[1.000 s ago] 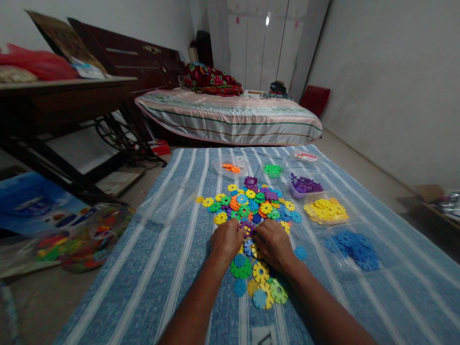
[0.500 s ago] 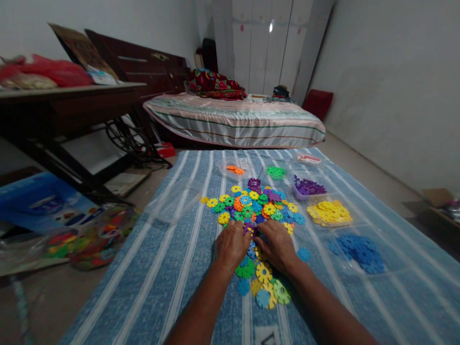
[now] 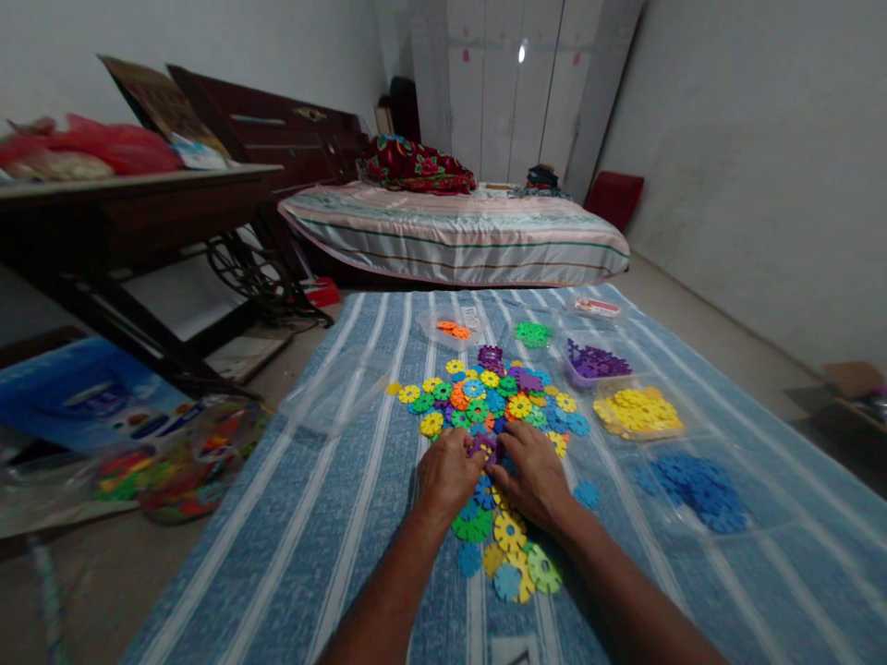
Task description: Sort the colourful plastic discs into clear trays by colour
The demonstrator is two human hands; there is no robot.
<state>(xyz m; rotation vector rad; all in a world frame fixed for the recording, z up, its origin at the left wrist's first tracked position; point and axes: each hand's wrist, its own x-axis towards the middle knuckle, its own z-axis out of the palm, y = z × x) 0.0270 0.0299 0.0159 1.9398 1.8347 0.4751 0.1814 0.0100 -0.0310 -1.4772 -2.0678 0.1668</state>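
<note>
A purple notched plastic building piece (image 3: 483, 449) sits between my two hands over the pile. My left hand (image 3: 444, 469) pinches its left side with thumb and fingertips. From the right, my right hand (image 3: 532, 469) closes its bent fingers and thumb at the same piece; part of that grip is hidden. Beyond the fingers spreads a mixed heap of notched discs (image 3: 477, 409) in yellow, green, blue, orange and purple. Closer to me, between the forearms, lie more yellow discs (image 3: 510, 531), with green and blue ones.
Clear trays hold sorted pieces: blue (image 3: 707, 489), yellow (image 3: 638, 409), purple (image 3: 596, 360), green (image 3: 532, 333) and orange (image 3: 453, 329). A transparent lid or tray (image 3: 336, 392) lies left on the striped cloth (image 3: 277, 554). One blue disc (image 3: 586, 494) rests right of my wrist.
My right thumb has shifted slightly, and more of the purple piece shows between my hands. The discs and trays stay put; the view tilts a little.
</note>
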